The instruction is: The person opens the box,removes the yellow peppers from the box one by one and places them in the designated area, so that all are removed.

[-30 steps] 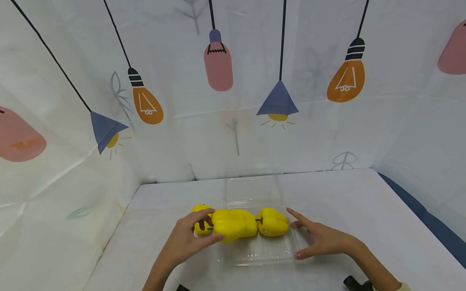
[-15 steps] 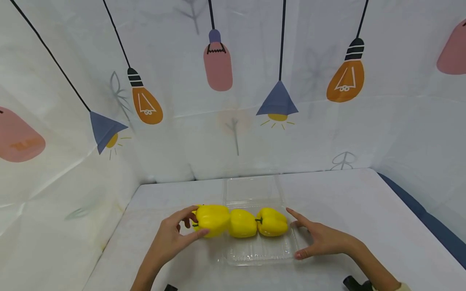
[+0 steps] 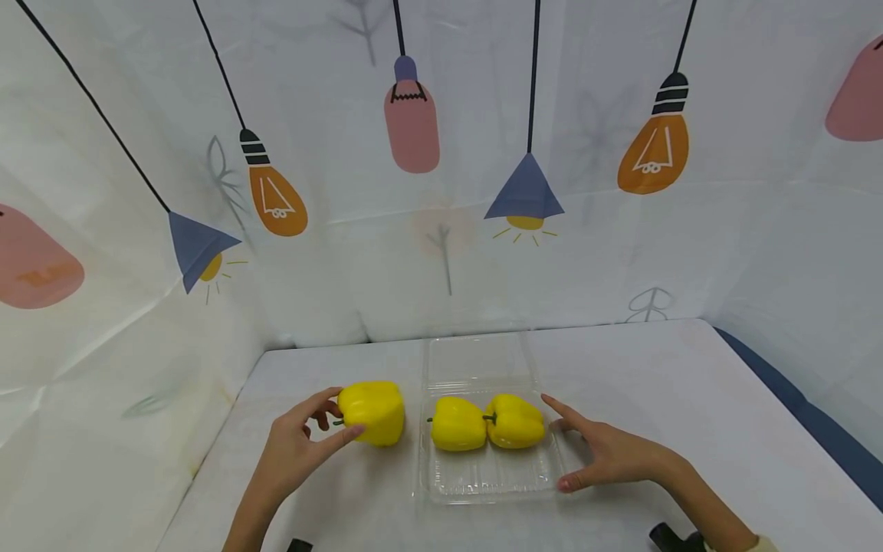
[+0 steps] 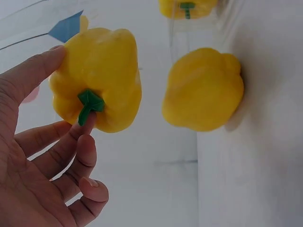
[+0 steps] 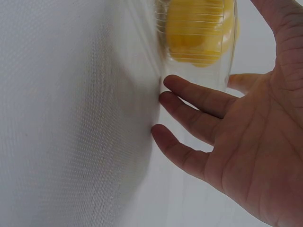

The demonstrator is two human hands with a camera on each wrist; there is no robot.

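My left hand (image 3: 293, 445) pinches a yellow bell pepper (image 3: 372, 412) between thumb and fingers, left of a clear plastic clamshell box (image 3: 483, 481). In the left wrist view the green stem of the held bell pepper (image 4: 102, 71) faces the palm. Beyond it, a further bell pepper (image 4: 203, 90) sits on the table; the held one covers it in the head view. Two more, a left bell pepper (image 3: 458, 425) and a right bell pepper (image 3: 517, 422), lie side by side in the box. My right hand (image 3: 607, 454) stands with spread fingers at the box's right side, holding nothing.
The box's clear lid (image 3: 476, 359) lies folded back behind it. A white table (image 3: 621, 368) bears everything, and a printed white cloth (image 3: 331, 291) hangs behind. Dark wrist-worn devices show at the lower frame edge, such as the black device (image 3: 672, 538) by the right forearm.
My left hand has carried the bell pepper leftward, from over the box to in front of the one on the table. My right hand has stayed in place.
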